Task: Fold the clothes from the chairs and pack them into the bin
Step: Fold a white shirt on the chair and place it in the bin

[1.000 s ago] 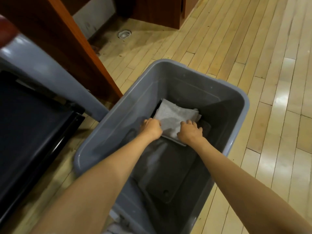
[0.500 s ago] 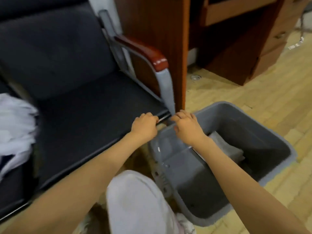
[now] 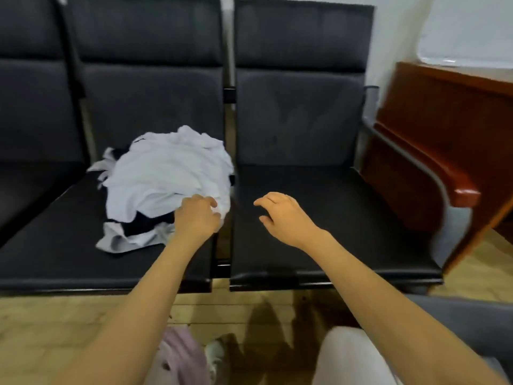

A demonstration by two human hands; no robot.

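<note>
Fingers [image 3: 208, 202] on clothes pile [image 3: 166, 173] atop chair [image 3: 55, 245]

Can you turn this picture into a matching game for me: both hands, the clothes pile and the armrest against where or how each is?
1 left hand
2 right hand
3 clothes pile
4 armrest

a reddish wood, far right
b heaped on the middle seat
c open, above the right seat
d gripping the pile's edge

Pairs: 1-d, 2-c, 3-b, 4-a
</note>
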